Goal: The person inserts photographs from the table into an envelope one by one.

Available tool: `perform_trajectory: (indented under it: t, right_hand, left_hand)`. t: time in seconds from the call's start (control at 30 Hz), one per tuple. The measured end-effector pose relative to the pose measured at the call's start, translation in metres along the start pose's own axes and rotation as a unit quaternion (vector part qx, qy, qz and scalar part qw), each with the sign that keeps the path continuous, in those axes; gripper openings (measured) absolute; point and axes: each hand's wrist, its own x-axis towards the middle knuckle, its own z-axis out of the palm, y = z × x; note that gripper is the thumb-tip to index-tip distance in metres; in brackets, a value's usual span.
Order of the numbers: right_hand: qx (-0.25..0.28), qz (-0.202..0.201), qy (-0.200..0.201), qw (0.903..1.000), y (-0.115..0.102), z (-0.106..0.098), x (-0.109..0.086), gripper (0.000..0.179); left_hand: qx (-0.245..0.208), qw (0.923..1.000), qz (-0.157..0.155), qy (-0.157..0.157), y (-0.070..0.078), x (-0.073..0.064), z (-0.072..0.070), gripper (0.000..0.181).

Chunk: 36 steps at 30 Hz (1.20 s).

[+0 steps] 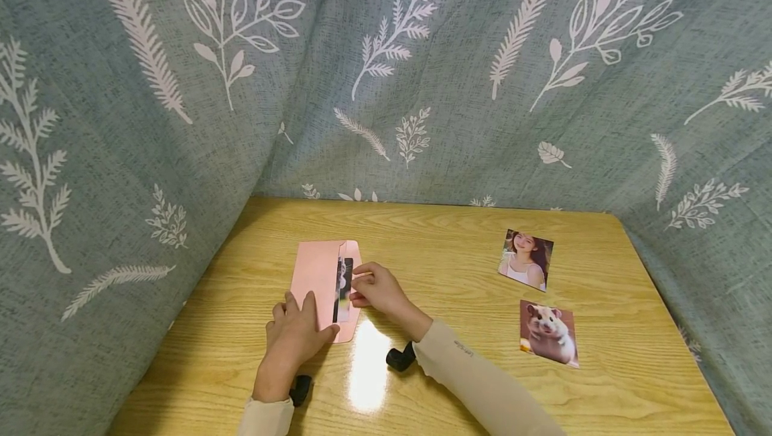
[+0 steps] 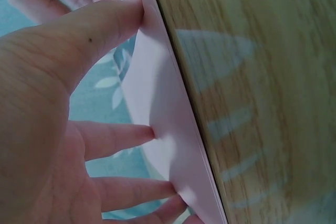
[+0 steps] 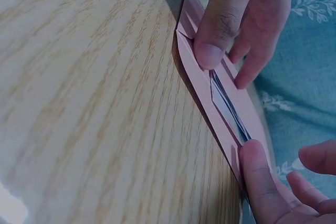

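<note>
A pink envelope [image 1: 316, 268] lies on the wooden table with its flap turned out to the right. Part of a dark photo [image 1: 344, 288] shows along the opening, the rest hidden inside. My left hand [image 1: 295, 335] holds the envelope down, its fingers spread on the body and its thumb near the opening's near end. From the right, my right hand [image 1: 380, 292] pinches at the photo's exposed edge. In the right wrist view its thumb [image 3: 257, 166] lies at one end of the opening. Two more photos, one of a smiling person [image 1: 527, 258] and one of a hamster [image 1: 549, 333], lie apart on the right.
The wooden table [image 1: 458, 248] has a bright glare patch in front of the envelope. Patterned blue-green curtains [image 1: 452, 141] hang behind it and along both sides. Black wrist-camera mounts sit beside each wrist.
</note>
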Motion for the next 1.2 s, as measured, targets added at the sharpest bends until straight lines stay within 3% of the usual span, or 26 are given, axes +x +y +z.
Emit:
perform_trajectory:
  t: [1.2]
  right_hand:
    - [-0.008,-0.005,0.012,0.9999,-0.001,0.023,0.005,0.026]
  left_hand:
    - [0.004,0.9999,0.007,0.008,0.000,-0.001,0.000,0.088]
